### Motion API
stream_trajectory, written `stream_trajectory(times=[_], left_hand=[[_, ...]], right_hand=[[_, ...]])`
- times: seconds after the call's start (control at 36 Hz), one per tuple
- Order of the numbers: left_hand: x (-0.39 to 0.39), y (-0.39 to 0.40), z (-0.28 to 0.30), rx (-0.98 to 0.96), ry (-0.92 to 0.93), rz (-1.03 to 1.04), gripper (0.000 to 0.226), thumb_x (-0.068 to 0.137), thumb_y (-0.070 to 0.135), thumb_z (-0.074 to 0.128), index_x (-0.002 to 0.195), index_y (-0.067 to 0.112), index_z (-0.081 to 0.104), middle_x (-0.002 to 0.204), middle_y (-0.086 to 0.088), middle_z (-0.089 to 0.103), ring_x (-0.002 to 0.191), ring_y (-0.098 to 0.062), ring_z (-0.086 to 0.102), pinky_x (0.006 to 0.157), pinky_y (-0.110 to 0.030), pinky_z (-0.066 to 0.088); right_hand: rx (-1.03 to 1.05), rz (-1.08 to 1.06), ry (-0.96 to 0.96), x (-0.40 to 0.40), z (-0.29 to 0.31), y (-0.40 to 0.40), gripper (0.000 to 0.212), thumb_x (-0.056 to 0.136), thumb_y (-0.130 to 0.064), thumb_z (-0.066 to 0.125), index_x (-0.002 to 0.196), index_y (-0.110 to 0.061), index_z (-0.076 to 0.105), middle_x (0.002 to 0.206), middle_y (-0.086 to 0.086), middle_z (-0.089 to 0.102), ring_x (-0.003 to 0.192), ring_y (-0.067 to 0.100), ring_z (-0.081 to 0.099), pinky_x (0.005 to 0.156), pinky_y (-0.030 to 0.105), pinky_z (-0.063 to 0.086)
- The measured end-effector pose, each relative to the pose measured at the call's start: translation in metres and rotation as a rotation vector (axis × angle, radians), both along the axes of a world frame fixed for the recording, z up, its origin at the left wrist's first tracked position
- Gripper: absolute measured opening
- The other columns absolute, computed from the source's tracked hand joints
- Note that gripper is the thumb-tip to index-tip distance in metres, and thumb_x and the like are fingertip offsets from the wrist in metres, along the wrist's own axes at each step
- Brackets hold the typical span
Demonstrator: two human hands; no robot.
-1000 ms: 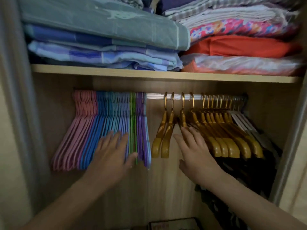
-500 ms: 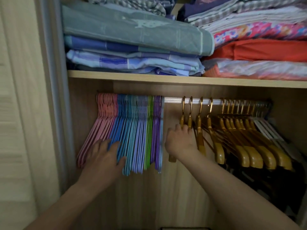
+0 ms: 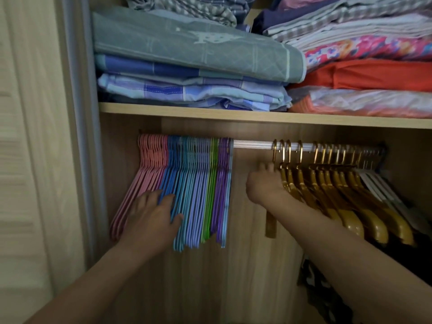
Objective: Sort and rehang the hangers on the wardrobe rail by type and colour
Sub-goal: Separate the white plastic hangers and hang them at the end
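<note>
Left hand [image 3: 152, 216] rests flat on the coloured hangers [image 3: 191, 190], fingers spread. Right hand [image 3: 265, 183] grips the leftmost of the wooden hangers [image 3: 332, 190], fingers curled round it. Both groups hang on the rail [image 3: 252, 144], bare between them. Farther up, a shelf [image 3: 233, 114] carries folded bedding [image 3: 191, 50].

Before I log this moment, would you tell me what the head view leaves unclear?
- Right hand: its fingertips sit behind the gold wooden hangers, so its grip is unclear.
- Dark items below those hangers: in shadow, cut by the right edge.
- White hangers at the chrome rail's far end: blurred, uncountable.
</note>
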State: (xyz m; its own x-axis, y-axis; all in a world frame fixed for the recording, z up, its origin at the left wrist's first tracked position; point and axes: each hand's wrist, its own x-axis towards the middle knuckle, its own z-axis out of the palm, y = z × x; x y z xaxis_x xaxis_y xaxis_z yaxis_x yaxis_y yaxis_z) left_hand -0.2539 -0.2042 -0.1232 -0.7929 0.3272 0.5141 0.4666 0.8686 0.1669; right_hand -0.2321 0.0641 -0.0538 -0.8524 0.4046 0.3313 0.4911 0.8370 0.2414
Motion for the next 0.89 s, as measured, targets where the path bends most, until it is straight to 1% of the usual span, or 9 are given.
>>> stream_trajectory(times=[0.06, 0.11, 0.19, 0.28, 0.44, 0.61, 0.67, 0.75, 0.89], left_hand=[[0.002, 0.003, 0.001, -0.007, -0.048, 0.014, 0.091, 0.082, 0.070, 0.020, 0.153, 0.019, 0.043, 0.156, -0.013, 0.040, 0.143, -0.034, 0.034, 0.119, -0.044, 0.029], [0.001, 0.006, 0.000, -0.023, -0.074, 0.031, 0.073, 0.096, 0.062, 0.037, 0.155, 0.019, 0.038, 0.158, -0.011, 0.037, 0.143, -0.033, 0.032, 0.118, -0.043, 0.029], [-0.003, 0.014, 0.001, -0.029, -0.122, 0.047, 0.065, 0.101, 0.054, 0.045, 0.155, 0.020, 0.035, 0.157, -0.009, 0.036, 0.142, -0.032, 0.031, 0.116, -0.042, 0.030], [-0.007, 0.022, -0.001, -0.039, -0.168, 0.050, 0.065, 0.100, 0.057, 0.044, 0.153, 0.021, 0.037, 0.156, -0.008, 0.037, 0.141, -0.033, 0.031, 0.115, -0.044, 0.029], [-0.007, 0.034, -0.009, -0.073, -0.166, 0.040, 0.070, 0.096, 0.064, 0.044, 0.155, 0.027, 0.037, 0.159, -0.008, 0.032, 0.147, -0.032, 0.020, 0.120, -0.048, 0.019], [-0.003, 0.043, -0.013, -0.102, -0.147, 0.000, 0.067, 0.096, 0.056, 0.048, 0.155, 0.029, 0.036, 0.165, -0.007, 0.019, 0.151, -0.032, 0.010, 0.123, -0.051, 0.011], [-0.003, 0.044, -0.015, -0.107, -0.143, -0.008, 0.066, 0.096, 0.053, 0.048, 0.155, 0.027, 0.036, 0.164, -0.007, 0.021, 0.150, -0.031, 0.013, 0.123, -0.050, 0.013], [-0.003, 0.045, -0.014, -0.105, -0.130, -0.021, 0.063, 0.097, 0.047, 0.049, 0.154, 0.023, 0.039, 0.164, -0.006, 0.025, 0.149, -0.030, 0.017, 0.121, -0.047, 0.018], [-0.001, 0.054, -0.013, -0.078, -0.115, -0.067, 0.058, 0.096, 0.043, 0.053, 0.146, 0.015, 0.049, 0.160, -0.004, 0.034, 0.146, -0.028, 0.024, 0.118, -0.044, 0.024]], right_hand=[[-0.258, 0.220, 0.150, 0.014, -0.006, -0.019, 0.033, 0.101, -0.026, 0.048, 0.127, -0.011, 0.061, 0.134, 0.015, 0.054, 0.123, 0.030, 0.048, 0.095, 0.034, 0.043], [-0.694, 0.374, 0.244, 0.025, -0.012, -0.038, 0.029, 0.104, -0.023, 0.048, 0.124, -0.009, 0.062, 0.126, 0.011, 0.063, 0.105, 0.020, 0.058, 0.076, 0.024, 0.045], [-1.196, 0.449, 0.315, 0.022, -0.030, -0.057, 0.035, 0.103, -0.023, 0.053, 0.137, -0.012, 0.054, 0.135, 0.005, 0.061, 0.119, 0.023, 0.061, 0.094, 0.025, 0.047], [-1.479, 0.410, 0.375, 0.005, -0.051, -0.061, 0.044, 0.099, -0.024, 0.063, 0.140, -0.014, 0.052, 0.135, 0.008, 0.063, 0.121, 0.027, 0.062, 0.107, 0.042, 0.048], [-1.573, 0.351, 0.562, -0.014, -0.063, -0.057, 0.039, 0.089, 0.001, 0.066, 0.127, -0.007, 0.062, 0.120, 0.010, 0.070, 0.108, 0.030, 0.068, 0.098, 0.047, 0.055], [-1.837, 0.281, 0.719, -0.011, -0.064, -0.047, 0.029, 0.094, 0.006, 0.059, 0.123, 0.001, 0.060, 0.100, 0.018, 0.070, 0.069, 0.025, 0.066, 0.058, 0.032, 0.058], [-1.888, 0.252, 0.757, -0.008, -0.064, -0.040, 0.034, 0.094, 0.008, 0.058, 0.128, 0.003, 0.056, 0.100, 0.020, 0.066, 0.071, 0.025, 0.064, 0.051, 0.028, 0.057], [-1.977, 0.231, 0.835, -0.001, -0.060, -0.028, 0.033, 0.095, 0.014, 0.051, 0.127, 0.006, 0.053, 0.096, 0.018, 0.060, 0.081, 0.024, 0.062, 0.051, 0.029, 0.060], [-1.960, 0.165, 0.869, 0.011, -0.059, -0.007, 0.037, 0.096, 0.014, 0.049, 0.129, -0.001, 0.052, 0.101, 0.016, 0.061, 0.090, 0.024, 0.063, 0.068, 0.034, 0.063]])
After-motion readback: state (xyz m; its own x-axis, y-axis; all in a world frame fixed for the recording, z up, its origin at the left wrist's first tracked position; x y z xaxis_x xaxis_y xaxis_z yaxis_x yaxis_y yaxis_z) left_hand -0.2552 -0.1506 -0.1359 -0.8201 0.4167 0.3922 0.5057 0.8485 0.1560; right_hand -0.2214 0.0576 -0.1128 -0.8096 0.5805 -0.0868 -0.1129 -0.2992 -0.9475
